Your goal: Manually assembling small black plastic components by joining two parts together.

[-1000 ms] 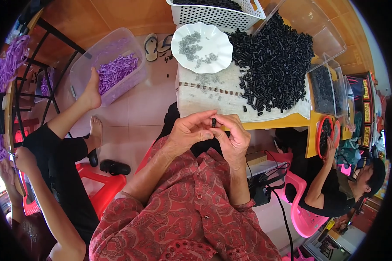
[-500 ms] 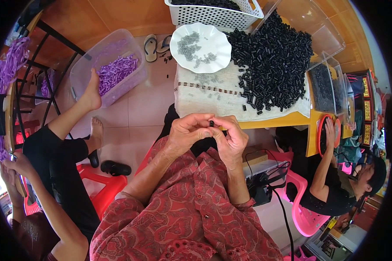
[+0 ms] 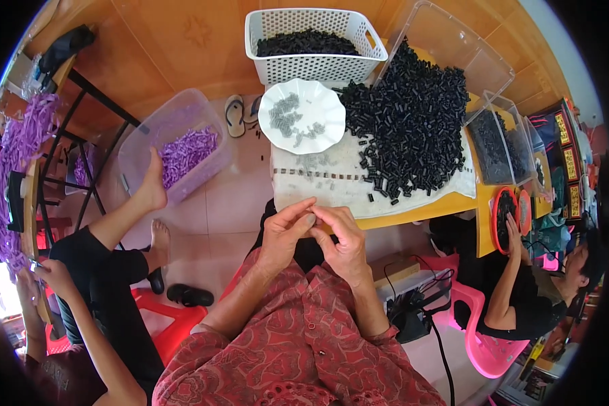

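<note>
My left hand (image 3: 282,235) and my right hand (image 3: 345,243) meet at the fingertips in front of the table's near edge. Both are closed in a pinch around a small black cylindrical piece, now almost wholly hidden by the fingers. Beyond them lies a large heap of similar black pieces (image 3: 413,128) on a white cloth (image 3: 304,186). To its left, a white scalloped plate (image 3: 326,132) carries small clear pieces (image 3: 285,114). More clear pieces (image 3: 314,162) are scattered on the cloth just below the plate.
A white perforated basket (image 3: 311,70) of black pieces stands behind the plate, with clear plastic bins (image 3: 501,145) at the right. A person (image 3: 501,291) on the right reaches into a red tray (image 3: 503,220). Another person sits left, near a tub (image 3: 206,169) of purple pieces.
My view has tilted up, bringing the whole white basket into sight. My fingertips have closed further over the black piece, which showed plainly before.
</note>
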`<state>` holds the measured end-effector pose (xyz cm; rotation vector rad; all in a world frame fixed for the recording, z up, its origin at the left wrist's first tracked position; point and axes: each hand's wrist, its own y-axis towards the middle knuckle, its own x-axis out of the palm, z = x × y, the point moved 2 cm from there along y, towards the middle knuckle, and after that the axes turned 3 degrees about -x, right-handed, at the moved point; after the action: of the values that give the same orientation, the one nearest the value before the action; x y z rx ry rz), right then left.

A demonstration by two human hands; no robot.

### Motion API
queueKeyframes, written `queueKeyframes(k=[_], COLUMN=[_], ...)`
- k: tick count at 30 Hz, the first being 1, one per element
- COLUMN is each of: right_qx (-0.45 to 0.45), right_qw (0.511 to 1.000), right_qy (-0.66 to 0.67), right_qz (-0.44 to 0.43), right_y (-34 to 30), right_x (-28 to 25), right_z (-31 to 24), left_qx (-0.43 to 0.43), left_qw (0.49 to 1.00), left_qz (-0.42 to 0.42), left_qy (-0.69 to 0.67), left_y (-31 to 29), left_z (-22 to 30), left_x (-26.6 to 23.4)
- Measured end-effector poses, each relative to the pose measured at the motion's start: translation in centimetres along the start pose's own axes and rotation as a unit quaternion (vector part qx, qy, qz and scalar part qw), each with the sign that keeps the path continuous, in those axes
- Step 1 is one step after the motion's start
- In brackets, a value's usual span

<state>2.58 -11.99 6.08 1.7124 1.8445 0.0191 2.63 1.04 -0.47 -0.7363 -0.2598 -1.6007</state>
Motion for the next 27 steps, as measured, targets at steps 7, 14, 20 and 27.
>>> queueKeyframes(k=[7,14,20,27], right_qx=[0.011,0.024,0.043,0.072], right_qw=[0.999,0.999,0.999,0.997], right_qy=[-0.009,-0.003,0.024,0.018], right_qz=[0.03,0.03,0.017,0.016], right_y=[-0.8,-2.0,-2.3,-2.6], right_x=[-0.5,-0.2,0.2,-0.3], right_z=[1.0,1.9,1.3,2.1], left_qx=[-0.017,0.081,0.141,0.164], left_qw=[0.997,0.992,0.989,0.94], left_qz=[0.064,0.058,0.014,0.07], left_qy=[-0.038,0.076,0.043,0.289], left_y=[2.4,15.1,23.8,16.9], left_z=[2.4,12.9,19.5,15.8], left_x=[-0.1,3.3,4.9,2.7])
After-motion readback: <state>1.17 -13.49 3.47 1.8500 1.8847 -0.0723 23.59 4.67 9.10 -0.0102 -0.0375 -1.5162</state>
